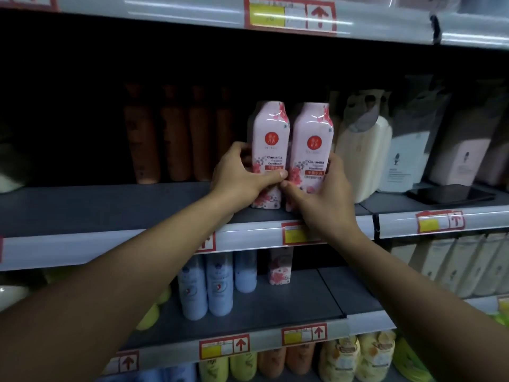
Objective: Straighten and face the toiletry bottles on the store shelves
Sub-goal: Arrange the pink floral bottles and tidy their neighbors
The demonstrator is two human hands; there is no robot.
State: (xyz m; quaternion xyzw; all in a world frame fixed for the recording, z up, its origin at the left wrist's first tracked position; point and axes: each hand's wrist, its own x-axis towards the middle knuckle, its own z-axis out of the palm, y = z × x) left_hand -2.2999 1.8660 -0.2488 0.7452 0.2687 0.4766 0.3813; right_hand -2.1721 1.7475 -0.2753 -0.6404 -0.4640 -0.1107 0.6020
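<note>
Two pink Camellia conditioner bottles stand upright side by side on the middle shelf [110, 208], labels facing me. My left hand [242, 177] grips the left pink bottle [271, 133] low down, thumb across its front. My right hand [319, 194] holds the right pink bottle [312, 139] around its lower half, fingers on its right side. The two thumbs nearly meet between the bottles.
Several brown bottles [176, 133] stand deep at the back left. White and pale bottles [366, 155] crowd the right side, beside a dark flat object [451, 193]. Light blue bottles [206, 285] and another pink bottle [279, 268] sit on the shelf below. Price-tag rails [300, 234] front each shelf.
</note>
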